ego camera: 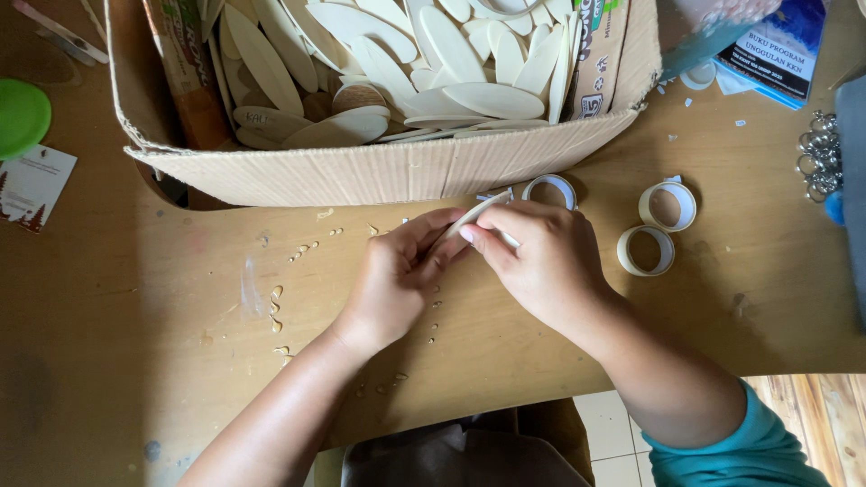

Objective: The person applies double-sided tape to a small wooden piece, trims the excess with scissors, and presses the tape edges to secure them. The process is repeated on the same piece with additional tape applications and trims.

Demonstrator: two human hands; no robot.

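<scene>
Your left hand (397, 275) and right hand (538, 261) pinch 1 pale wooden oval piece (471, 216), fingers closed around it, beside a cardboard box (379, 171).

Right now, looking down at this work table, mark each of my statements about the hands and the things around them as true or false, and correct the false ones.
1. Both hands hold one thin pale oval wooden piece between them. True: the left hand and right hand pinch it together with their fingers.
2. The cardboard box is empty. False: it is full of pale oval pieces.
3. Three tape rolls lie on the table near the right hand. True.
4. A green lid lies at the table's right edge. False: it lies at the left edge.
5. The right arm wears a teal sleeve. True.
</scene>
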